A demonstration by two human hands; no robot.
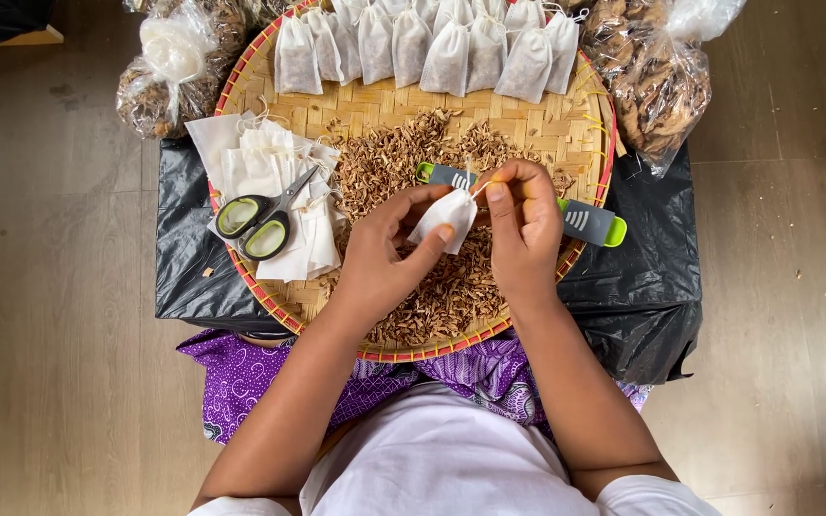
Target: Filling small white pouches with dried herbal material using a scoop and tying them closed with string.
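My left hand [386,256] pinches the lower corner of a small white filter pouch [445,218] held above a heap of dried brown herb bits [413,162]. My right hand [520,229] grips the pouch's top and its thin drawstring. Both hands hover over a round woven bamboo tray [375,110] with a red rim. A grey measuring scoop with green ends [587,222] lies under my right hand on the tray.
Scissors with green handles [258,218] rest on a stack of empty white pouches [260,162] at the tray's left. A row of filled pouches [423,43] lines the far edge. Clear bags of dried material [657,76] flank the tray; black plastic [642,287] lies beneath.
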